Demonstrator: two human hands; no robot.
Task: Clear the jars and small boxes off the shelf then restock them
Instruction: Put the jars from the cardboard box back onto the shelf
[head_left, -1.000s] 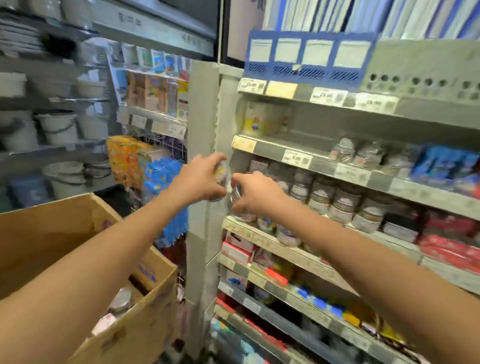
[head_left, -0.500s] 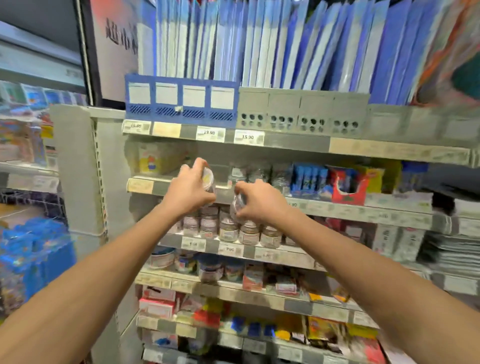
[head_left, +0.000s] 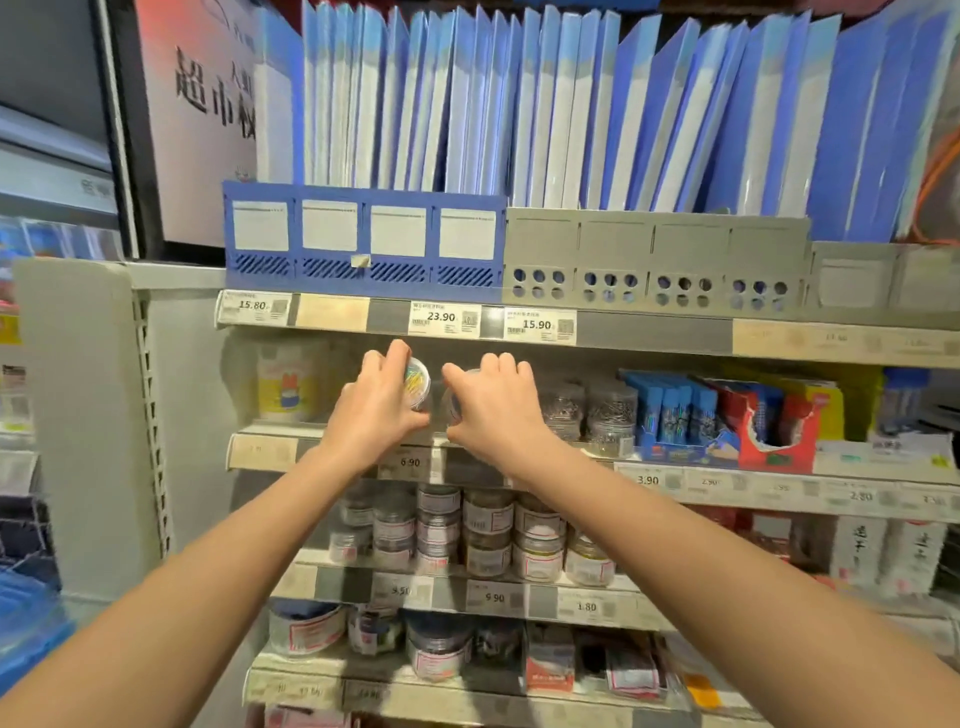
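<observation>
My left hand (head_left: 375, 402) grips a small clear jar of coloured paper clips (head_left: 417, 381), tipped so its round lid faces me, just above the second shelf (head_left: 265, 451). Right beside it my right hand (head_left: 492, 408) holds a second clear jar (head_left: 453, 401), mostly hidden behind the fingers. Both jars are over the open stretch of that shelf, left of two clear jars of metal clips (head_left: 610, 415). A yellow and white box (head_left: 288, 384) stands at the shelf's left end.
Blue and red small boxes (head_left: 727, 421) fill the shelf to the right. The shelf below holds several stacked labelled jars (head_left: 485, 535). Above, blue folders stand in blue and grey file holders (head_left: 363, 241). A grey upright post (head_left: 83, 415) bounds the left side.
Both hands have risen from the lower jar shelf to the second shelf, carrying a jar each. The view turned away from the cardboard box on the left toward the shelves.
</observation>
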